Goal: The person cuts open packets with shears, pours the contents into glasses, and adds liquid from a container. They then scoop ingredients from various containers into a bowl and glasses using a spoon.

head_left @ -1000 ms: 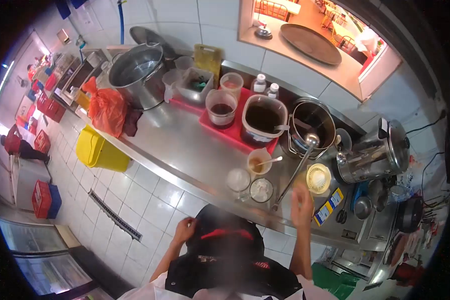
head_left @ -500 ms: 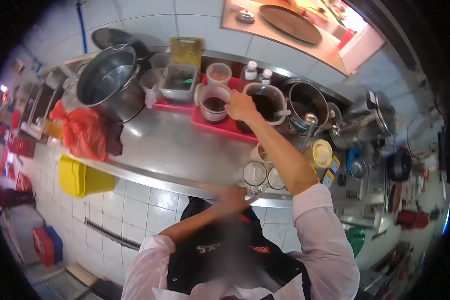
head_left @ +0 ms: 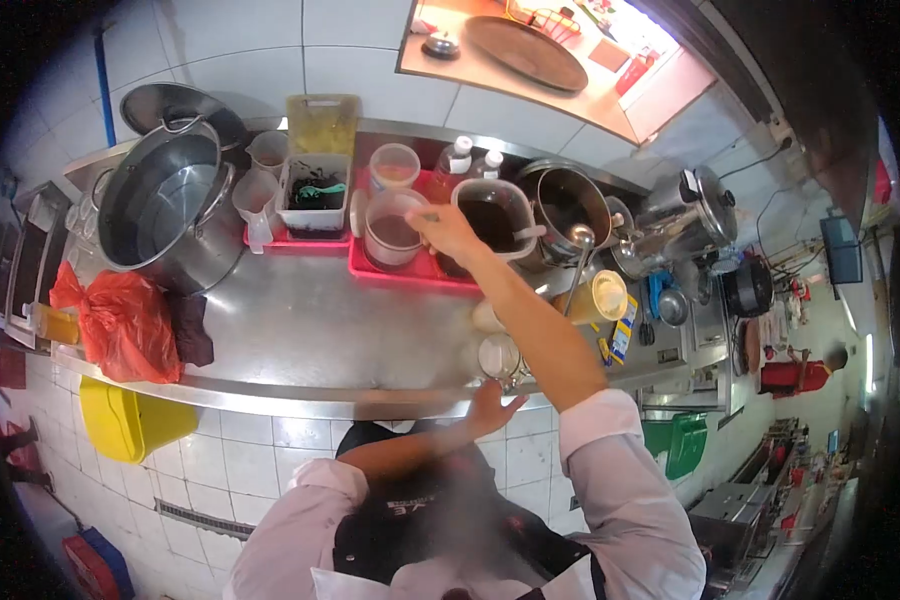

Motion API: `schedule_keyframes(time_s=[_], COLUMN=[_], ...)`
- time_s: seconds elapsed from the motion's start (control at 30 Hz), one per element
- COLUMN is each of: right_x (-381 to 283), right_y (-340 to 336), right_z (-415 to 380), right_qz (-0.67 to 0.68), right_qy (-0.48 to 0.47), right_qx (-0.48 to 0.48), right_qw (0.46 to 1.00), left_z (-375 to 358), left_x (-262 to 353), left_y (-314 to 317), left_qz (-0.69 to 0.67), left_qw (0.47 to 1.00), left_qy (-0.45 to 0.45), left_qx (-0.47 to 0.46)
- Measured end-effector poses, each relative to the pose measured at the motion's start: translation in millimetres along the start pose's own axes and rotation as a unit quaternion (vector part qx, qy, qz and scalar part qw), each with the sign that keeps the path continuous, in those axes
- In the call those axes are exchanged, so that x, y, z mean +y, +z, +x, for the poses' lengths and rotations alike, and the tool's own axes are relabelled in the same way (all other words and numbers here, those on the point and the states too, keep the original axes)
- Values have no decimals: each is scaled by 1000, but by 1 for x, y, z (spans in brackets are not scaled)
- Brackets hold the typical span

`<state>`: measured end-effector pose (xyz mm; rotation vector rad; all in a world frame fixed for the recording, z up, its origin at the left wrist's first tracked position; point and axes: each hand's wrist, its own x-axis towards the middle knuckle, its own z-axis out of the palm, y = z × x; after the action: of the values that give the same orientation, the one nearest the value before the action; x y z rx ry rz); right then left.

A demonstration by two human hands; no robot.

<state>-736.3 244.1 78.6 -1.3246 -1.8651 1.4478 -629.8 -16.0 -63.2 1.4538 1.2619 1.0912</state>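
Observation:
My right hand (head_left: 444, 230) reaches over the red tray (head_left: 410, 281), its fingers closed at the right rim of a clear plastic tub (head_left: 393, 243). What the fingertips pinch is too small to tell. Just right of that hand is a square container of dark liquid (head_left: 492, 222) with a handle over its rim. My left hand (head_left: 492, 408) is at the counter's front edge, fingers spread, holding nothing, close to a glass jar (head_left: 498, 354). Behind the tub stands a smaller round tub (head_left: 395, 166).
A large steel pot (head_left: 166, 205) and an orange plastic bag (head_left: 128, 325) occupy the left of the counter (head_left: 300, 320). A pot with a ladle (head_left: 573, 205) and a yellow-lidded container (head_left: 607, 296) stand right. Far right is a person in red (head_left: 796, 375).
The view has shifted, so the counter items appear further left. My right hand remains at the tub's rim. My left hand's fingers now show spread; they were blurred before.

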Motion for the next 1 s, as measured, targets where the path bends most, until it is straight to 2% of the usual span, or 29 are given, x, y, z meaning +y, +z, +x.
schedule_keyframes(time_s=[0.07, 0.13, 0.27, 0.33, 0.47, 0.53, 0.57, 0.6, 0.67, 0.7, 0.73, 0.8, 0.87, 0.93, 1.0], right_x=[5, -1, 4, 4, 8, 11, 16, 18, 22, 26, 26, 27, 31, 18, 4], right_y=[2, 8, 9, 8, -7, -13, -14, -14, -15, -15, -15, -16, -18, -21, -27], right_z=[3, 0, 3, 5, 5, 2, 3, 2, 0, 0, 0, 0, 0, -6, -12], right_qz=[18, 117, 147, 203, 187, 185, 219, 253, 273, 285, 297, 297, 266, 247, 226], right_qy=[5, 49, 7, -31, -103, -117, -112, -107, -102, -93, -84, -76, -105, -98, -93], right_qx=[-4, 59, 85, 117, 102, 105, 113, 119, 121, 131, 143, 154, 169, 183, 200], right_qw=[1000, 990, 985, 972, 972, 970, 963, 954, 949, 945, 940, 939, 943, 947, 949], left_z=[10, 19, 10, 6, -21, -30, -34, -39, -45, -44, -43, -42, -39, -27, -16], left_x=[-8, 2, -24, -33, -23, -46, -59, -61, -66, -43, -46, -51, -57, -52, -45], left_y=[7, -7, -11, -25, -67, -76, -85, -92, -106, -124, -133, -144, -156, -170, -184], left_qz=[-10, 27, 44, 40, 99, 78, 133, 136, 148, 161, 166, 120, 120, 36, 43], left_qw=[1000, 986, 996, 990, 984, 996, 990, 990, 988, 984, 984, 984, 984, 979, 978], left_qy=[15, -83, -53, 135, 139, 51, -7, -9, -30, -69, -69, -94, -92, -79, -59], left_qx=[24, -142, -56, 17, 51, 7, -40, -38, 27, 19, 18, 94, 95, 183, 197])
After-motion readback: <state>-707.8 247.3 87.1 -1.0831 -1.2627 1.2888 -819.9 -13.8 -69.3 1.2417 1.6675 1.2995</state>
